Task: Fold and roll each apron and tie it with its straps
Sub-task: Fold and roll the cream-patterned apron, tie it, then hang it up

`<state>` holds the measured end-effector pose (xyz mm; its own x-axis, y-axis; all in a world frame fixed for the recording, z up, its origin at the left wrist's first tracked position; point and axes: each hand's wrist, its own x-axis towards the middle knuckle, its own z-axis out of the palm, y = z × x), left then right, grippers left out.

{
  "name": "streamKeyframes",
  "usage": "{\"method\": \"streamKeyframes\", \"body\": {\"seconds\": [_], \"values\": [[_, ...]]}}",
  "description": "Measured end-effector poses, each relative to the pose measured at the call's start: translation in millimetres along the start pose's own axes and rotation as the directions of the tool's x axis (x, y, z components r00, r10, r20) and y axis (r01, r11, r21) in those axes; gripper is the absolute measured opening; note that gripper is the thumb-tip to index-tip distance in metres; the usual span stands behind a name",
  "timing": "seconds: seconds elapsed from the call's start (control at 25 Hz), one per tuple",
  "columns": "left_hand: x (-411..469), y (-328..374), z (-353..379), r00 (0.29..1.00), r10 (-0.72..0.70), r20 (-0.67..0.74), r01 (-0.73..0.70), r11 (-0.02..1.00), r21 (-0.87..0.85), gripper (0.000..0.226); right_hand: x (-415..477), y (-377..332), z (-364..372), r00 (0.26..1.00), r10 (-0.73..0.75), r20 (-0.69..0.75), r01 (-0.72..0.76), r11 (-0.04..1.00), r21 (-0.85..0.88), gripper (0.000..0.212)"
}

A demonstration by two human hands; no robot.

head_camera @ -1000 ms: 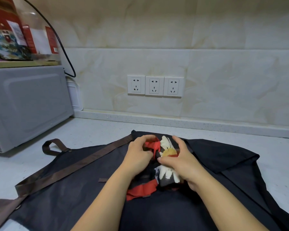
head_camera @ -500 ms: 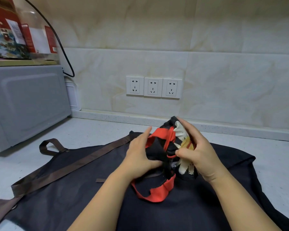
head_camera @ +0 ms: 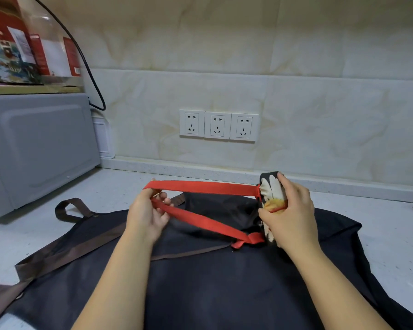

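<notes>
My right hand (head_camera: 289, 215) grips a small rolled apron (head_camera: 272, 194), black with a white and yellow daisy print, held upright above the counter. A red strap (head_camera: 200, 186) runs from the roll leftward as a taut loop. My left hand (head_camera: 148, 213) holds the loop's far end, fingers curled through it. Both hands hover over a large dark apron (head_camera: 212, 282) spread flat on the white counter (head_camera: 396, 239), with brown straps (head_camera: 57, 256) trailing to the left.
A grey microwave (head_camera: 34, 148) stands at the left with boxes (head_camera: 22, 44) on top and a black cable (head_camera: 86, 67) hanging behind. Three wall sockets (head_camera: 217, 126) sit on the tiled backsplash. Bare counter lies at the back and far right.
My hands have drawn apart: the left pulled the red strap out to the left into a long loop, while the right carried the rolled daisy apron to the right.
</notes>
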<state>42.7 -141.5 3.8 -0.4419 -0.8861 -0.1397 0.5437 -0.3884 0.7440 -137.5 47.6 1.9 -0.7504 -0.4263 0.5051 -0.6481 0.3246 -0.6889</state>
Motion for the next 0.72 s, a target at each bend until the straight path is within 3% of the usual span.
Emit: {"method": "streamKeyframes", "body": {"seconds": [0.08, 0.16, 0.2, 0.28, 0.36, 0.44, 0.52, 0.64, 0.72], "values": [[-8, 3, -1, 0.97, -0.106, 0.22, 0.128, 0.988, -0.089, 0.014, -1, 4, 3, 0.998, 0.058, -0.003, -0.058, 0.988, -0.143, 0.085], [-14, 3, 1, 0.875, -0.125, 0.468, 0.177, 0.982, -0.069, 0.025, 1, 11, 7, 0.997, 0.068, 0.019, -0.062, 0.969, -0.241, 0.082], [-14, 2, 1, 0.809, -0.132, 0.572, 0.185, 0.982, -0.036, 0.033, 1, 14, 9, 0.996, 0.077, 0.046, -0.065, 0.973, -0.223, 0.076], [-15, -3, 1, 0.709, -0.155, 0.688, 0.192, 0.981, 0.023, 0.04, 0, 15, 15, 0.99, 0.095, 0.104, -0.097, 0.995, 0.016, 0.054], [-14, -9, 2, 0.683, -0.2, 0.703, 0.226, 0.972, 0.058, 0.047, -6, 14, 20, 0.996, 0.075, 0.048, -0.085, 0.957, 0.276, 0.036], [-8, -15, 1, 0.7, -0.226, 0.677, 0.241, 0.968, 0.073, 0.051, -9, 11, 22, 0.993, 0.079, -0.092, -0.042, 0.938, 0.343, 0.03], [-4, -17, -1, 0.724, -0.232, 0.65, 0.244, 0.967, 0.074, 0.054, -8, 14, 27, 0.988, 0.079, -0.134, -0.035, 0.953, 0.302, 0.03], [-2, -16, -3, 0.726, -0.263, 0.635, 0.284, 0.956, 0.071, 0.059, -7, 26, 38, 0.994, 0.113, -0.001, -0.111, 0.979, 0.171, 0.037], [-5, -15, 1, 0.716, -0.294, 0.633, 0.284, 0.951, 0.121, 0.058, -9, 25, 37, 0.997, 0.071, -0.009, -0.069, 0.986, 0.151, 0.043]]}}
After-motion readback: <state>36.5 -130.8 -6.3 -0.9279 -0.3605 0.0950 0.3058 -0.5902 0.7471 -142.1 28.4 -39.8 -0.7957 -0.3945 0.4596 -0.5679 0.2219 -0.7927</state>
